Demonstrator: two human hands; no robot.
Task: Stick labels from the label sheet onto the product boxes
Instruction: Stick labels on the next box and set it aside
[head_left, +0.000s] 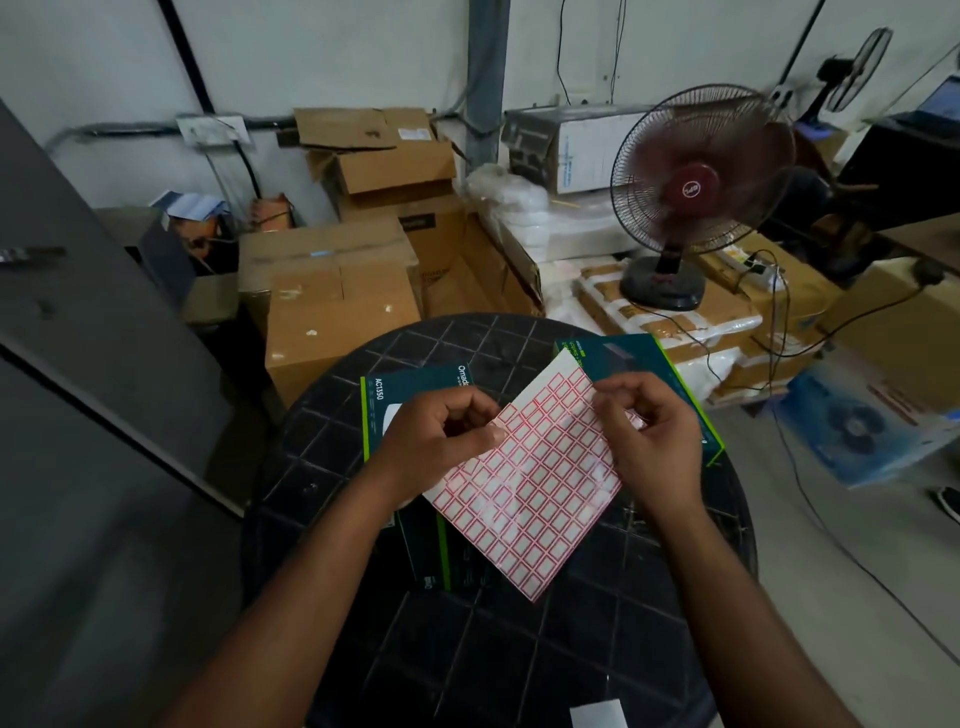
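Note:
A sheet of white labels with red borders (524, 488) is held tilted above a round black table (519, 649). My left hand (434, 441) pinches the sheet's left edge between thumb and fingers. My right hand (644, 441) has its fingers curled at the sheet's right edge, pinching at a label there. Two dark teal product boxes with green edges lie on the table: one (395, 395) under my left hand, marked AC1350, and one (631, 358) behind my right hand. Another dark box (447, 551) lies below the sheet, mostly hidden.
Brown cardboard cartons (332, 291) are stacked beyond the table. A red table fan (691, 192) stands on packages at the back right, with cables trailing to the floor. A blue box (852, 426) lies on the floor at the right. A grey panel (78, 364) is at the left.

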